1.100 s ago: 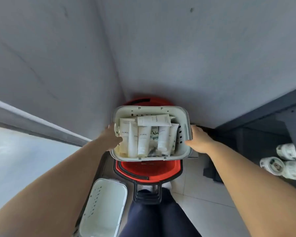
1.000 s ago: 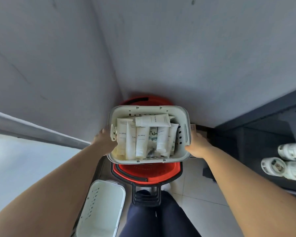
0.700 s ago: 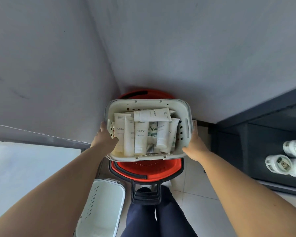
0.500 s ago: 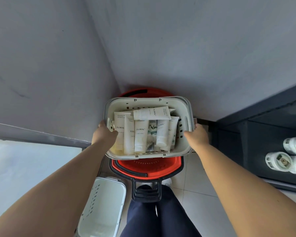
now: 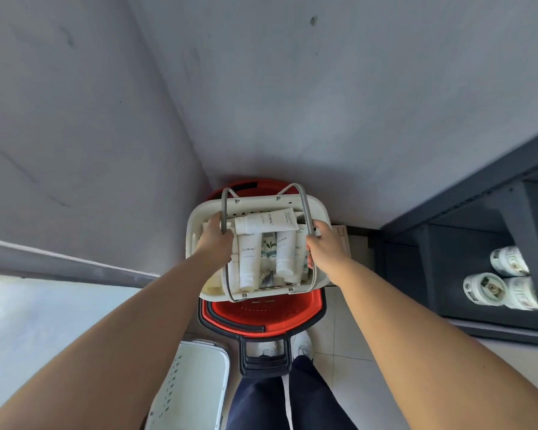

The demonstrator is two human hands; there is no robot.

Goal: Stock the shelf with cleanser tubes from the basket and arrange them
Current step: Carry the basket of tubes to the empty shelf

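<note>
- Left hand [image 5: 215, 240] closed around the left grey handle [image 5: 223, 218] of white basket [image 5: 319, 209].
- Right hand [image 5: 323, 246] grips right handle [image 5: 305, 209].
- Cleanser tubes [image 5: 250, 259] inside; red basket [image 5: 261, 318] below.

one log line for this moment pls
left hand on handle | right hand on handle | white basket over red basket | tubes inside

Head camera looks steeply down (wide-angle, close) over basket [image 5: 319, 212].
</note>
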